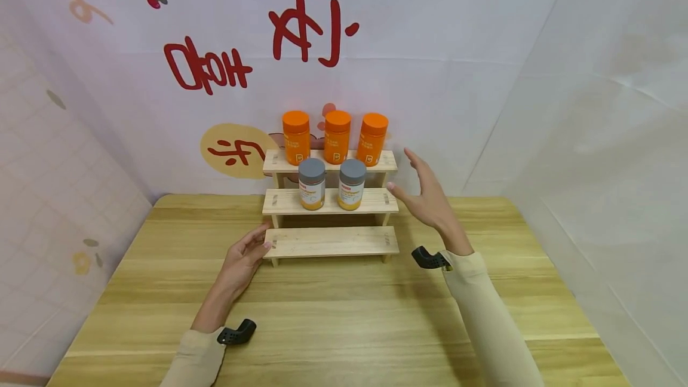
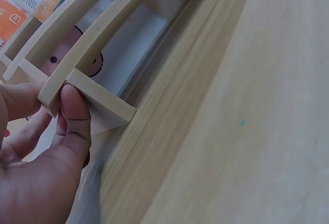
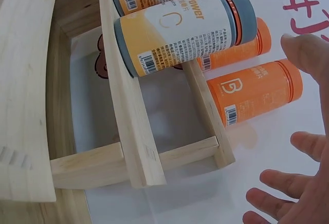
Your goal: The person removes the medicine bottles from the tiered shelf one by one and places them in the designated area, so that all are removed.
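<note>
A three-tier wooden rack [image 1: 330, 242] stands on the table against the back wall. Three orange bottles [image 1: 337, 138] line its top tier, and two white-and-yellow bottles with grey lids [image 1: 351, 185] stand on the middle one. The lowest tier bears nothing. My left hand [image 1: 243, 261] pinches the left end of that lowest board; in the left wrist view, its thumb [image 2: 75, 103] presses at the board's end beside the support leg. To the right of the rack, my right hand [image 1: 427, 196] is raised with fingers spread, holding nothing, close to the upper tiers.
The wood-grain table [image 1: 333, 321] reaches toward me in front of the rack. A white printed cloth wall [image 1: 430, 76] rises right behind it, and further pale walls [image 1: 602, 154] flank both sides. Black wrist devices [image 1: 236, 332] sit at both sleeves.
</note>
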Demonstrator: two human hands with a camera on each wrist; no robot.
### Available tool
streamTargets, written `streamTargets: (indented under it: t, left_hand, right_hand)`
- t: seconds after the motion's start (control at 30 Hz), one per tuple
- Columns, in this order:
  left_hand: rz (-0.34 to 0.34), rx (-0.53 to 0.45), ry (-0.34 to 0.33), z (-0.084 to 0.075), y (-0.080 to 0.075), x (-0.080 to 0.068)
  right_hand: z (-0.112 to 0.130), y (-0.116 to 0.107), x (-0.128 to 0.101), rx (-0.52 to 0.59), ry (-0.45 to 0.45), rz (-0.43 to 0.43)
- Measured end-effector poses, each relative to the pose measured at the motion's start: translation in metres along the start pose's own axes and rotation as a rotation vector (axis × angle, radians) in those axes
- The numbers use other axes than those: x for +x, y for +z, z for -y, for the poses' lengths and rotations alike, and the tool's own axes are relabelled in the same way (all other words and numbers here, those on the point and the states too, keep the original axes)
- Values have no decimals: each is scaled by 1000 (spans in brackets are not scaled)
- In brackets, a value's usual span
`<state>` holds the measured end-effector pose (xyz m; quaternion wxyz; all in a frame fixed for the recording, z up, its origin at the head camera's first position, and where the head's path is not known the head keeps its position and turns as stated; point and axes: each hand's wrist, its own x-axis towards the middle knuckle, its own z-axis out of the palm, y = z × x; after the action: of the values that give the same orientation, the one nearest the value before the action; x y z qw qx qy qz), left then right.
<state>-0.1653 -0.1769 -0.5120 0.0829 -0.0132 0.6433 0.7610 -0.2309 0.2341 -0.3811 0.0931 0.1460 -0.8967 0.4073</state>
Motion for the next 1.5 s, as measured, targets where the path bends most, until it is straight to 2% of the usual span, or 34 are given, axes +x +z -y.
streamTargets:
  t: [0.33,0.7,0.93,1.2,1.37,1.5]
  left_hand:
    - [1,-13,6,-2,0,0]
    - [35,-40,11,0,-1,-2]
    - [12,-24,7,0,-1,0]
    - [21,-30,18,0,-2,0]
    - [42,-20,13,1,-1,-1]
    - [28,-16,16,2,-1,-2]
  right_hand:
    - [2,1,21,105,2,-42]
    - [8,5,40,187,54,-36]
    - [12,10,53,267,66,-39]
    - [22,17,68,276,68,-17]
    - [22,20,72,282,85,-46]
    - [22,25,77,283,86,-72]
